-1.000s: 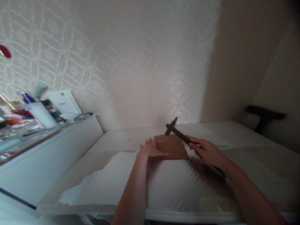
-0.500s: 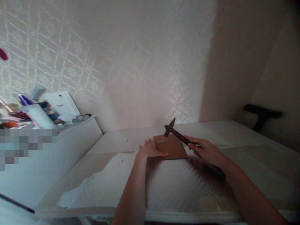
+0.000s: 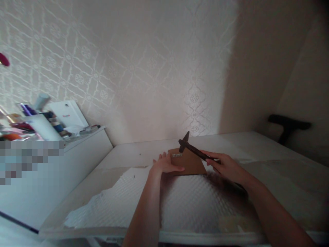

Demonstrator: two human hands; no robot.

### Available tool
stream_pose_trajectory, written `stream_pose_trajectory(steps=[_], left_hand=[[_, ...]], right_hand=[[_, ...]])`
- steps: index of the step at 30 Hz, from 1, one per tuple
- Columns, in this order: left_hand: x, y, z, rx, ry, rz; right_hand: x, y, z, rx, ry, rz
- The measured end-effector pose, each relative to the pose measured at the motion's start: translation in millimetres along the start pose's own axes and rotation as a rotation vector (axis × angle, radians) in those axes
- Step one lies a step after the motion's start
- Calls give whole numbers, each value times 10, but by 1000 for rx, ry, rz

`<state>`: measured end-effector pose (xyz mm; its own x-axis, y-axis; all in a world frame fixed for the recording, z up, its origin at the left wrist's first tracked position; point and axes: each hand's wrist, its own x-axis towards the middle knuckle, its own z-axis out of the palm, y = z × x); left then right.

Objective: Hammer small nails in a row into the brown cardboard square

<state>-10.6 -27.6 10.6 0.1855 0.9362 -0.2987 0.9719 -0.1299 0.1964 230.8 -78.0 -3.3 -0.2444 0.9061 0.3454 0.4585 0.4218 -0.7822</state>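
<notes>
The right hand [image 3: 226, 166] is closed around the handle of a dark hammer [image 3: 192, 148], whose head is raised over a flat brown board [image 3: 191, 164]. The left hand [image 3: 164, 164] lies open-fingered on the board's left edge. The board rests on a white quilted sheet [image 3: 195, 202] on a pale table [image 3: 282, 178], near the wall. A cluttered white shelf [image 3: 84, 144] stands to the left, and its labels are too blurred to read.

Left hand [image 3: 166, 165] and right hand [image 3: 227, 167]: both bare. Left forearm [image 3: 146, 209] and right forearm [image 3: 269, 212]: uncovered along the whole visible length, wrists included.

Dim, soft warm light, overall blur, dark right corner, wide-angle bending at edges
</notes>
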Motion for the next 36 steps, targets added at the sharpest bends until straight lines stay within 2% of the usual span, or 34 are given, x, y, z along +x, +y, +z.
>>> stream_pose_trajectory(steps=[6,10,15,22,36], left_hand=[[2,0,10,8,4,-12],[12,-4,21,6,12,-17],[26,-17,24,11,8,-5],[27,-22,29,-3,12,-13],[16,-11,15,3,16,0]], right_hand=[[5,39,1,-24,-34,26],[0,47,0,-22,2,47],[-11,46,7,39,-87,130],[-5,18,9,86,-96,184],[-4,36,14,99,-65,184]])
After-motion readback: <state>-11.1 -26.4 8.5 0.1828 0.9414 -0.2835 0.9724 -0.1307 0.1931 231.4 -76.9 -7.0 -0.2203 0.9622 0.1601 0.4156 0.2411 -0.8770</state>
